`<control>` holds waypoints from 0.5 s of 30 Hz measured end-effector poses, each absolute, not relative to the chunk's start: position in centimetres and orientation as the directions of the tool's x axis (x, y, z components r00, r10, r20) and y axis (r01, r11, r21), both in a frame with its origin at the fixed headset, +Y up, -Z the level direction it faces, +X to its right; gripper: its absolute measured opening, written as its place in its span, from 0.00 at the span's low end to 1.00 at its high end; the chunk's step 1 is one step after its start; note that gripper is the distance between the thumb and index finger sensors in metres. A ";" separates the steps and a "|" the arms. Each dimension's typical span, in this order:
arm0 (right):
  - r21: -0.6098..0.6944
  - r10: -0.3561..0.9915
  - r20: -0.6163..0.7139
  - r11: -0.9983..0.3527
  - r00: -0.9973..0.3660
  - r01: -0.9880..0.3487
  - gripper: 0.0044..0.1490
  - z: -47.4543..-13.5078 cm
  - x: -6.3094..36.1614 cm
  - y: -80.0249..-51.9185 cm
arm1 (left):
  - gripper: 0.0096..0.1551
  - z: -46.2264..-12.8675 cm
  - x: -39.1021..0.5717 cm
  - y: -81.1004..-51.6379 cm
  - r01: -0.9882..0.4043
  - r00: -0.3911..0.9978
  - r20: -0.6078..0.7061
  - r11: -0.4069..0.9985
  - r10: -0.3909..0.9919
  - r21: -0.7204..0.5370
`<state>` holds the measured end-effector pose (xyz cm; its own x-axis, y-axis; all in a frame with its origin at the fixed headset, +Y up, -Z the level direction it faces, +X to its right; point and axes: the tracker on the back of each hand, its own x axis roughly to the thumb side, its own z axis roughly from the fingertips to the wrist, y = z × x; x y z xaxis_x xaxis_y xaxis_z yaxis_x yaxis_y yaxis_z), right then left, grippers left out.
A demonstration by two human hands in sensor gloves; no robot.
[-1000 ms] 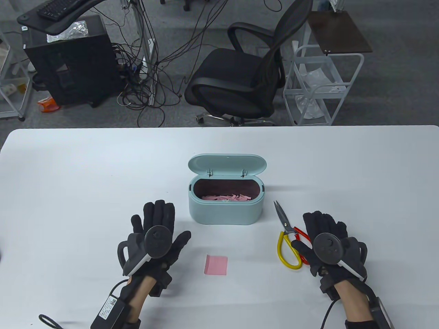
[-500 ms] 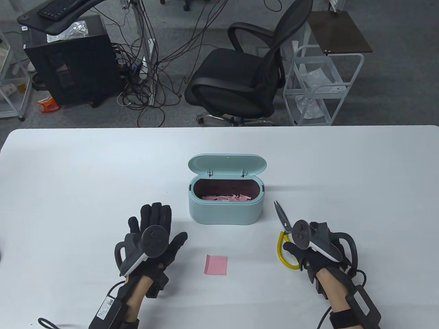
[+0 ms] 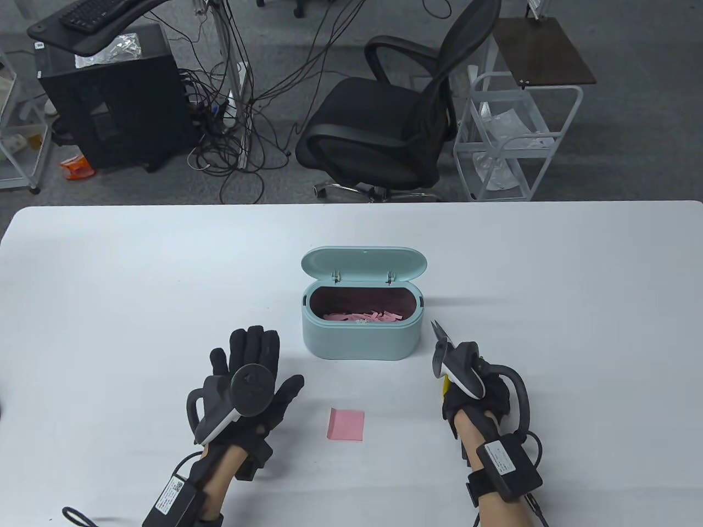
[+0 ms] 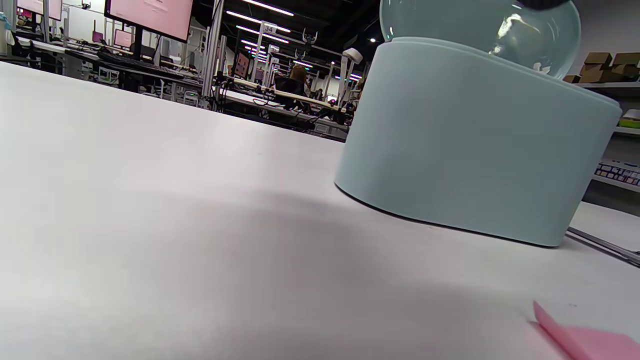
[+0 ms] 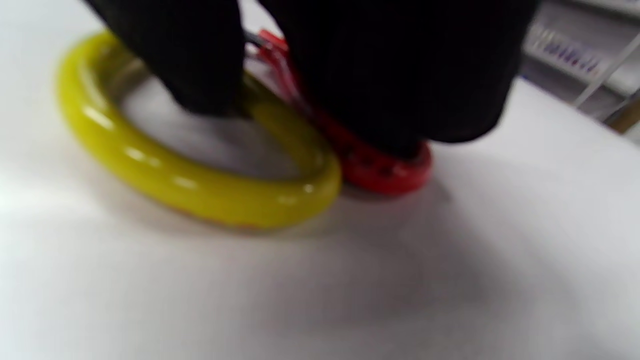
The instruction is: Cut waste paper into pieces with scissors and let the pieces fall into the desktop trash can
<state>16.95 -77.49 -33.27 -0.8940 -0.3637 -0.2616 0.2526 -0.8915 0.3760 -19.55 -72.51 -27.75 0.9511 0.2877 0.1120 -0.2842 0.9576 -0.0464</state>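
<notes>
1. The paper point(image 3: 346, 424) – a small pink sheet – lies flat on the tabletop point(image 3: 137, 285) nearest the person, between the two hands and just in front of the trash can. Nothing touches it, and it has not shifted over the last second.

2. The left hand point(image 3: 250, 379) rests palm down to the left of the paper, fingers straight and spread, holding nothing. It has barely moved.

3. The right hand point(image 3: 475, 392) is where the change is. A second ago it lay flat over the scissors' handles; now it has rolled onto its side and its grip is closing on the scissors point(image 3: 439, 337). In the right wrist view the gloved fingers point(image 5: 200, 65) curl down into the yellow loop point(image 5: 190, 170) and over the red loop point(image 5: 385, 170). That view is blurred, so how firmly they hold is hard to tell. The loops appear to sit on or just above the tabletop.

4. The blade tips have swung closer to the trash can's right side – I judge the pick-up to be under way, but no cutting of this sheet has begun.

5. The trash can point(image 3: 360, 340) stands behind the paper with its lid point(image 3: 363, 263) tipped back. Pink strips point(image 3: 362, 317) already lie inside, so there is room and an open mouth for more pieces.

6. Next, probably, the left hand must lift the paper over the opening.
</notes>
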 end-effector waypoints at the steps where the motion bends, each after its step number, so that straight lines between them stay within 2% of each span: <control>1: 0.361 -0.365 -0.272 -0.896 -0.890 0.257 0.45 -33.1 17.0 -77.6 | 0.56 -27.7 -19.5 -72.5 -0.282 0.951 0.115 0.958 0.287 -0.054; 5: 0.293 -0.330 -0.261 -0.922 -0.907 0.252 0.44 -32.8 17.7 -77.7 | 0.56 -27.6 -19.2 -72.6 -0.280 0.950 0.127 0.958 0.286 -0.061; 7: 0.275 -0.282 -0.272 -0.939 -0.920 0.207 0.45 -32.7 18.4 -77.8 | 0.56 -27.5 -19.1 -72.6 -0.279 0.950 0.130 0.958 0.285 -0.061; 11: 0.319 -0.265 -0.367 -0.936 -0.892 0.147 0.48 -32.8 19.9 -78.1 | 0.56 -27.5 -19.1 -72.6 -0.282 0.949 0.132 0.957 0.288 -0.060; 15: 0.261 -0.163 -0.430 -0.964 -0.888 0.050 0.50 -32.6 21.3 -77.9 | 0.56 -27.6 -19.2 -72.8 -0.296 0.942 0.141 0.952 0.304 -0.076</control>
